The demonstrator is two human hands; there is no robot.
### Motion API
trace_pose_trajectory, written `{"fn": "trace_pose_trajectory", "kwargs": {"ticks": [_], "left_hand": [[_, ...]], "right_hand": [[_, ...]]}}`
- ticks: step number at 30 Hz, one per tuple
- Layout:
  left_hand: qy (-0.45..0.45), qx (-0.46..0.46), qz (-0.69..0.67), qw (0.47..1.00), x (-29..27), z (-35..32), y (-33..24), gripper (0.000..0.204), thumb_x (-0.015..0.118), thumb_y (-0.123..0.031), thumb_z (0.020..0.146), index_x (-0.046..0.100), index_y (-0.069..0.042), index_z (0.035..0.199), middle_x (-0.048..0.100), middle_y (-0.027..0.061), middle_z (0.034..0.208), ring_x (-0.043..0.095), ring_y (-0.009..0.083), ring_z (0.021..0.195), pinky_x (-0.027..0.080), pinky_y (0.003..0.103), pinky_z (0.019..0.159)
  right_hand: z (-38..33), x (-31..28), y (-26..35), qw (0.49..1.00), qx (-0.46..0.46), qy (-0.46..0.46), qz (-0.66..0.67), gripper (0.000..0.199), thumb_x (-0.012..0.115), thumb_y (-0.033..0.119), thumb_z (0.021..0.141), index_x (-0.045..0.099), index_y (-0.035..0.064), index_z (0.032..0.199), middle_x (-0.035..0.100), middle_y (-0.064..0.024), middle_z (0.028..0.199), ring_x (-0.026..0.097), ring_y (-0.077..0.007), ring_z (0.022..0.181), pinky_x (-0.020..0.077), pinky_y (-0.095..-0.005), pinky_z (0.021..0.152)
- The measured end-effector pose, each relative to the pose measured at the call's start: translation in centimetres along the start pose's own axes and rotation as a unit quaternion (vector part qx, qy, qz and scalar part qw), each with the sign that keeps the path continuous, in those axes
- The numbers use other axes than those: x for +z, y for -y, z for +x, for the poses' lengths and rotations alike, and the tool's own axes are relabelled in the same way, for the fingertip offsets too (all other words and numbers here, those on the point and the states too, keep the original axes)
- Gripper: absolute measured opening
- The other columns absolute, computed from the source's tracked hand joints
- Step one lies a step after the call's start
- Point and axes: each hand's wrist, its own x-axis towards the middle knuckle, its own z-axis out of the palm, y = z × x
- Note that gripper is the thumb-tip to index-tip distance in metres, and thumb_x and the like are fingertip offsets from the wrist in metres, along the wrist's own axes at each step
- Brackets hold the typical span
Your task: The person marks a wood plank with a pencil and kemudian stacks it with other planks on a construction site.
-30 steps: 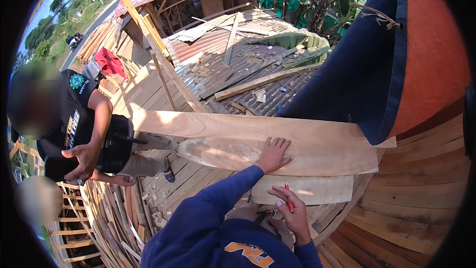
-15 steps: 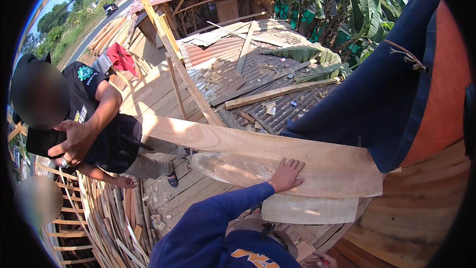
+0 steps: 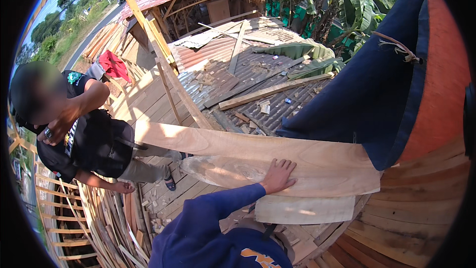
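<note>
the left hand (image 3: 278, 175) is lying flat on the near edge of the wide plank (image 3: 258, 161), toward its middle. a shorter board (image 3: 303, 209) is sitting just below that edge, right of the hand. another person (image 3: 84, 136) is crouching at the plank's left end, behind it the tin roof (image 3: 248, 69).

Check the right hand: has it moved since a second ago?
Yes. It was beside the short board under the wide plank; now it is out of view.
</note>
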Motion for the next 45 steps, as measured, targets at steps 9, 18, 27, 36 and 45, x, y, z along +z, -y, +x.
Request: {"fn": "trace_pose_trajectory", "kwargs": {"ticks": [9, 18, 27, 36, 45], "left_hand": [[-0.022, 0.038, 0.012, 0.999, 1.2, 1.6, 0.0, 0.063, 0.060, -0.047, 0.084, 0.049, -0.004, 0.128, 0.052, 0.0142, 0.120, 0.046, 0.0299, 0.115, 0.033, 0.056, 0.094], [0.119, 0.109, 0.062, 0.985, -1.1, 1.7, -1.1, 0.115, 0.075, -0.069, 0.056, 0.032, -0.013, 0.146, 0.034, 0.0230, 0.143, 0.031, 0.0388, 0.134, 0.020, 0.064, 0.106], [0.141, 0.105, 0.077, 0.981, -1.6, 1.0, -1.7, 0.124, 0.086, -0.052, 0.047, 0.027, -0.014, 0.148, 0.029, 0.0278, 0.144, 0.027, 0.0432, 0.135, 0.020, 0.063, 0.108], [0.179, 0.123, 0.112, 0.970, -2.1, 1.3, -1.8, 0.128, 0.086, -0.049, 0.048, 0.017, -0.024, 0.153, 0.029, 0.0287, 0.145, 0.028, 0.0454, 0.134, 0.023, 0.063, 0.108], [0.119, 0.151, 0.085, 0.978, -1.1, 0.8, -0.4, 0.120, 0.083, -0.041, 0.046, 0.027, -0.020, 0.150, 0.034, 0.0281, 0.136, 0.034, 0.0443, 0.126, 0.030, 0.053, 0.102]], "right_hand": [[-1.1, 2.7, -7.0, 0.998, 0.056, 0.001, 0.001, 0.023, 0.058, 0.018, 0.089, 0.061, 0.0042, 0.107, 0.061, -0.0174, 0.098, 0.062, -0.0268, 0.093, 0.0491, -0.0353, 0.083], [1.2, -1.8, 7.2, 0.914, -0.250, -0.138, -0.288, 0.012, 0.057, 0.006, 0.089, 0.066, 0.0015, 0.095, 0.070, -0.0108, 0.079, 0.070, -0.0185, 0.078, 0.0529, -0.0306, 0.071], [5.1, 0.9, 33.0, 0.782, -0.507, -0.252, -0.261, 0.042, 0.062, 0.005, 0.081, 0.053, 0.0044, 0.122, 0.065, -0.0189, 0.110, 0.062, -0.0330, 0.106, 0.0502, -0.0403, 0.086], [5.9, 0.8, 43.1, 0.583, -0.486, -0.187, -0.624, 0.095, 0.074, 0.006, 0.065, 0.026, 0.0109, 0.147, 0.040, -0.0204, 0.146, 0.031, -0.0310, 0.140, 0.0253, -0.0515, 0.111], [5.5, 1.8, 46.1, 0.522, -0.430, -0.179, -0.715, 0.126, 0.089, 0.027, 0.048, 0.018, 0.0141, 0.151, 0.030, -0.0161, 0.152, 0.026, -0.0273, 0.143, 0.0220, -0.0531, 0.115]]}}
